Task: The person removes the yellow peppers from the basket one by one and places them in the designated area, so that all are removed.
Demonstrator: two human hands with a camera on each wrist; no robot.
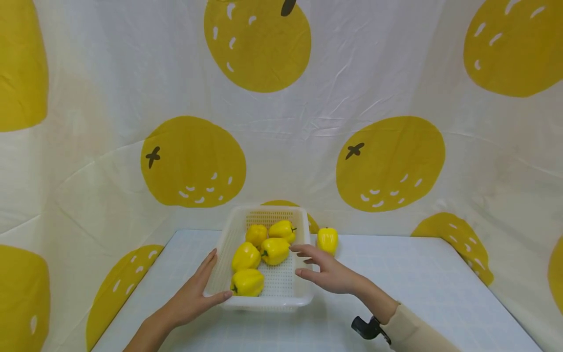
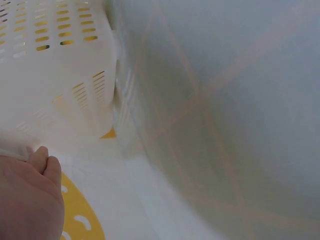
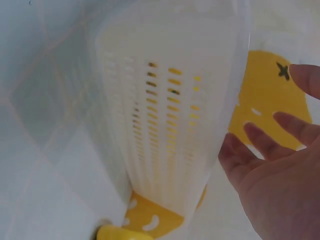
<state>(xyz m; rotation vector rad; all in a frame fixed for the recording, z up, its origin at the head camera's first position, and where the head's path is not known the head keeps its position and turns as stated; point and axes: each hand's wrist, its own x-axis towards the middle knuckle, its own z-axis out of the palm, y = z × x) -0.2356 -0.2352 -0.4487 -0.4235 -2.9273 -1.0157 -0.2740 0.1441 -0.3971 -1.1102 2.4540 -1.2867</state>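
A white perforated plastic basket (image 1: 268,301) holds several yellow bell peppers (image 1: 247,282). My left hand (image 1: 191,296) grips its left rim near the front corner, thumb over the edge and fingers along the outer side. The left wrist view has the hand (image 2: 30,195) at the rim, with the slotted basket wall (image 2: 55,82) above it. Over the right rim hovers my right hand (image 1: 327,274), fingers loosely spread and bent a little, holding nothing. In the right wrist view its fingertips lie beside the basket's side (image 3: 165,40); whether they touch the rim I cannot tell.
Another yellow bell pepper (image 1: 327,240) lies on the table outside the basket, at its right rear. The pale blue checked table (image 1: 418,293) ends at a white curtain (image 1: 290,132) printed with yellow fruit. A black device (image 1: 367,327) is strapped to the right wrist.
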